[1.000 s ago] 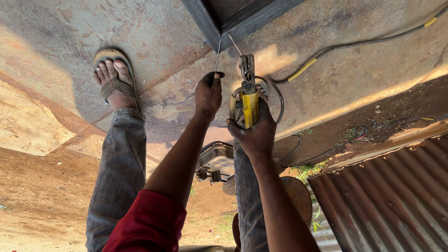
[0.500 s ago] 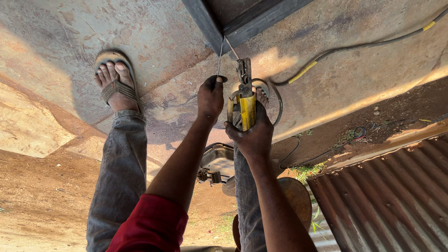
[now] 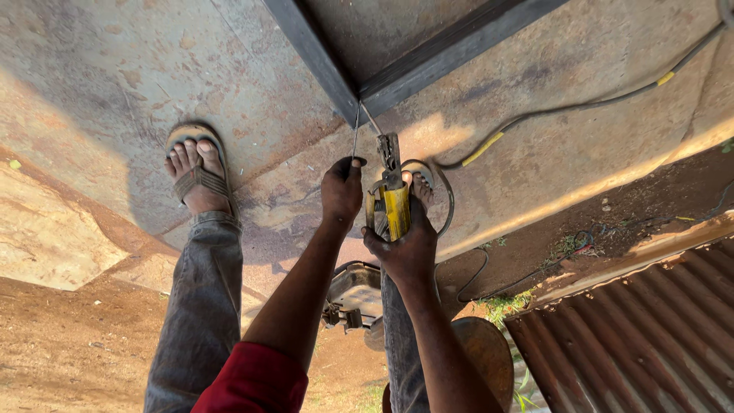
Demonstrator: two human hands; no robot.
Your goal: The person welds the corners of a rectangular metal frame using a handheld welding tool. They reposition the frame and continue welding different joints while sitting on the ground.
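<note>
My left hand (image 3: 342,191) pinches a thin metal rod (image 3: 355,134) that points up to the corner of a dark steel frame (image 3: 321,61) lying on the concrete. Just to its right, my right hand (image 3: 405,248) grips a yellow electrode holder (image 3: 395,206). The holder's jaws carry a short electrode (image 3: 371,121) that slants to the same frame corner. Both hands are close together, a little below the corner.
A black cable with yellow tape (image 3: 489,147) runs from the holder across the concrete to the upper right. My sandalled foot (image 3: 197,172) stands at the left. A power tool (image 3: 352,294) and a round metal disc (image 3: 485,359) lie below my arms. Corrugated sheet (image 3: 650,329) lies at lower right.
The view has shifted so the frame corner and hands sit lower in the picture. Both hands keep their hold and stay by the corner.
</note>
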